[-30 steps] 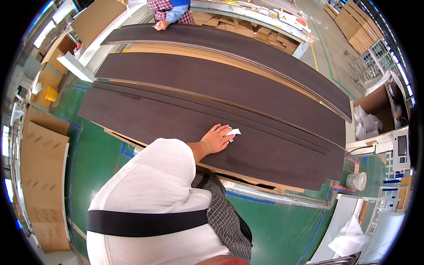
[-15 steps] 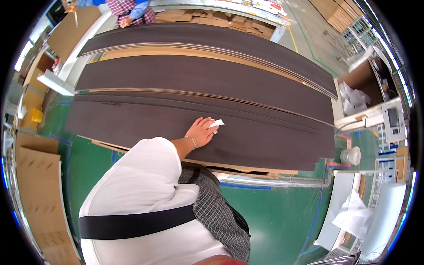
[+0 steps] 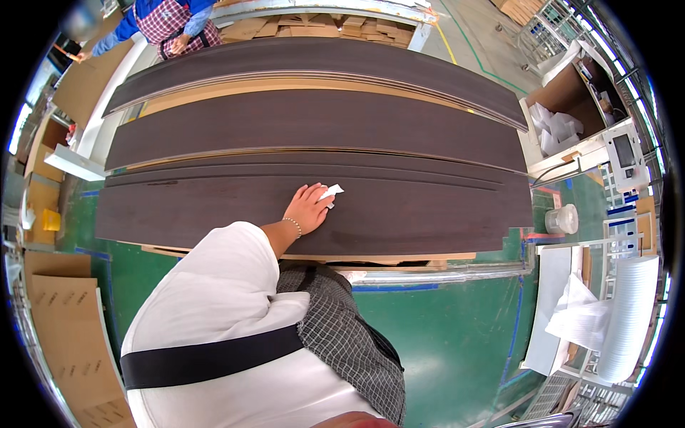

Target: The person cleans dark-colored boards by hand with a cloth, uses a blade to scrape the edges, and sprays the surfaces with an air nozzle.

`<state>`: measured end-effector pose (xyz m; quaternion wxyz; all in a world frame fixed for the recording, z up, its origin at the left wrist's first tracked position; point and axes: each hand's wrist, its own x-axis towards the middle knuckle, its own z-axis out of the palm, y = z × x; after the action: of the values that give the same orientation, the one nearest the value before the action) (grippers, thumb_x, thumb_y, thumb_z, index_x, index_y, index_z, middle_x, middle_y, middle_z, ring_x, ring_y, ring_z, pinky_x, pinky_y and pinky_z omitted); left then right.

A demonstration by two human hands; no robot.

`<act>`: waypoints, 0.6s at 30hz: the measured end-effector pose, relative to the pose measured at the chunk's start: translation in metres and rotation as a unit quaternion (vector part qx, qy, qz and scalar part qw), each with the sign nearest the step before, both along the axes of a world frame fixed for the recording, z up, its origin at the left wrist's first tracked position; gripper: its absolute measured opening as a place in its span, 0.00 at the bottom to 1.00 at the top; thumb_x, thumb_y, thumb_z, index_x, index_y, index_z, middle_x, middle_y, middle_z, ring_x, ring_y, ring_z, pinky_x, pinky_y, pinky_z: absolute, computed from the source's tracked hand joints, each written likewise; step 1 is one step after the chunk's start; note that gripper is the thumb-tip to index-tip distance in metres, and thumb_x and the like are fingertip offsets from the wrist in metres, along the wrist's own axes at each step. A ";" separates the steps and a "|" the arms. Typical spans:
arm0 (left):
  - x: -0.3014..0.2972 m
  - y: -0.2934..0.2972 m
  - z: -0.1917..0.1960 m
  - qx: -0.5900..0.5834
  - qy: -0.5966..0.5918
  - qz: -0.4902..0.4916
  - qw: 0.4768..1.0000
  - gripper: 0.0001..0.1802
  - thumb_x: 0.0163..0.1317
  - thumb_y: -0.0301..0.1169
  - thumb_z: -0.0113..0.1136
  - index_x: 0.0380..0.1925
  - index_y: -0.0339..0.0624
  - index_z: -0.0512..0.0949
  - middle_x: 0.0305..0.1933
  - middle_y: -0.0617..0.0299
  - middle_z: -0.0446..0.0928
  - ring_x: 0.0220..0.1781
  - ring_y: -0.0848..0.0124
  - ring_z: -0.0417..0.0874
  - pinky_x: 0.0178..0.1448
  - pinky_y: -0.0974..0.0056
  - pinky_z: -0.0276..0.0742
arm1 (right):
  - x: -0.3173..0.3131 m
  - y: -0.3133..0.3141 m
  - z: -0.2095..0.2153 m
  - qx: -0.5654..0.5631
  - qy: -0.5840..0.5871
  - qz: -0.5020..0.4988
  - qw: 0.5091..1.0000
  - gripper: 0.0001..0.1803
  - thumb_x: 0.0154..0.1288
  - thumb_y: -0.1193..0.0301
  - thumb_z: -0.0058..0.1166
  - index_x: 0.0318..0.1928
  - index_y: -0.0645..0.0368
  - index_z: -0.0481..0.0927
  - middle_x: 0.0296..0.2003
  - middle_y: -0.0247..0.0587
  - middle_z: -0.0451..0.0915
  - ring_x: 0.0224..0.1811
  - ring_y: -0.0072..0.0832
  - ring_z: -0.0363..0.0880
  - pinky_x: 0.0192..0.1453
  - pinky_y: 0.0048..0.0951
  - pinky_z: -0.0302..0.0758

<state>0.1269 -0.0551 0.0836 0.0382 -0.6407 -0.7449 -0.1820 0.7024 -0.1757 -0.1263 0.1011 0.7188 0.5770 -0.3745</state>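
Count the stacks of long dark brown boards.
3, though more may be hidden: nearest stack under the hand, middle stack, far stack near the co-worker.

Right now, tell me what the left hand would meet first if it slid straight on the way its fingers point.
The small white piece at the left hand's fingers. Beyond it lies only bare dark board, probably up to the next board's edge.

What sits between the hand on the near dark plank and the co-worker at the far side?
In the head view, only more long dark planks with tan board edges showing lie between the left hand and the co-worker.
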 end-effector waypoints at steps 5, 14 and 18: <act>0.000 -0.001 -0.003 0.007 0.000 0.001 1.000 0.22 0.62 0.35 0.57 0.57 0.54 0.74 0.65 0.58 0.68 0.71 0.59 0.64 0.73 0.48 0.57 | 0.008 -0.005 -0.005 0.001 0.003 0.002 1.000 0.13 0.62 0.65 0.55 0.44 0.58 0.79 0.36 0.45 0.82 0.40 0.39 0.82 0.44 0.39 0.77; 0.000 0.002 -0.002 0.014 -0.004 -0.002 1.000 0.20 0.61 0.34 0.57 0.56 0.52 0.75 0.64 0.57 0.69 0.70 0.57 0.65 0.73 0.46 0.58 | 0.027 -0.019 -0.017 0.003 0.015 -0.001 1.000 0.13 0.62 0.64 0.56 0.44 0.58 0.79 0.37 0.46 0.83 0.41 0.41 0.82 0.44 0.40 0.77; 0.009 0.015 -0.003 0.005 0.000 -0.012 1.000 0.21 0.60 0.34 0.56 0.55 0.52 0.75 0.63 0.56 0.69 0.70 0.56 0.65 0.72 0.45 0.58 | 0.033 -0.027 -0.008 0.003 0.021 -0.054 0.998 0.14 0.60 0.62 0.57 0.42 0.57 0.80 0.38 0.49 0.83 0.44 0.46 0.82 0.47 0.43 0.77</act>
<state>0.1355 -0.0398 0.0804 0.0393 -0.6495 -0.7363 -0.1856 0.7353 -0.2027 -0.1343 0.0659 0.7413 0.5402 -0.3928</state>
